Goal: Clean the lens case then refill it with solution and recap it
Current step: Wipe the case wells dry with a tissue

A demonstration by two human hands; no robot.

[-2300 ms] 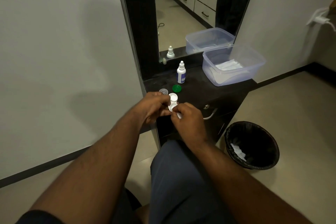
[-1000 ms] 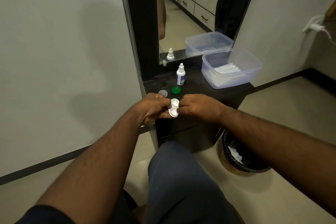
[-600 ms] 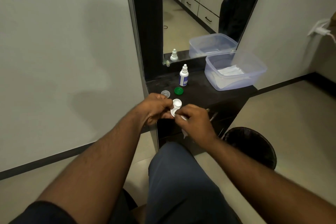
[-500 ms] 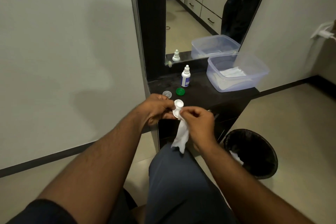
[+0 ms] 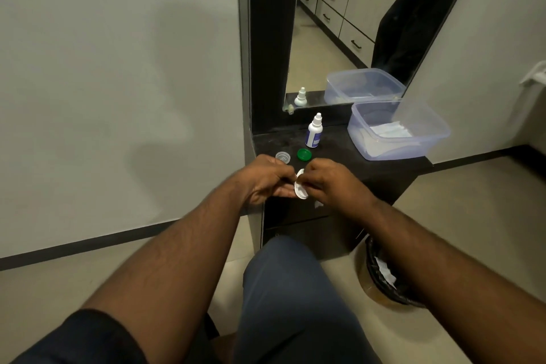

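**At the dresser edge: lens case in hand, wipe in progress**

Above the front edge of the dark dresser top, the white lens case is held between both hands, clear of the surface. The left hand pinches its near side. The right hand is curled over the far well; a scrap of white tissue shows beneath that palm. Both caps, clear cap and green cap, lie off the case, just beyond the hands. The solution bottle stands upright behind them.

Assessment: the case appears light, rigid plastic, probably slippery if wet. Best hold is the narrow bridge or the outer rim of the idle well, leaving the wiped well open. Excess squeeze risks flicking it loose.
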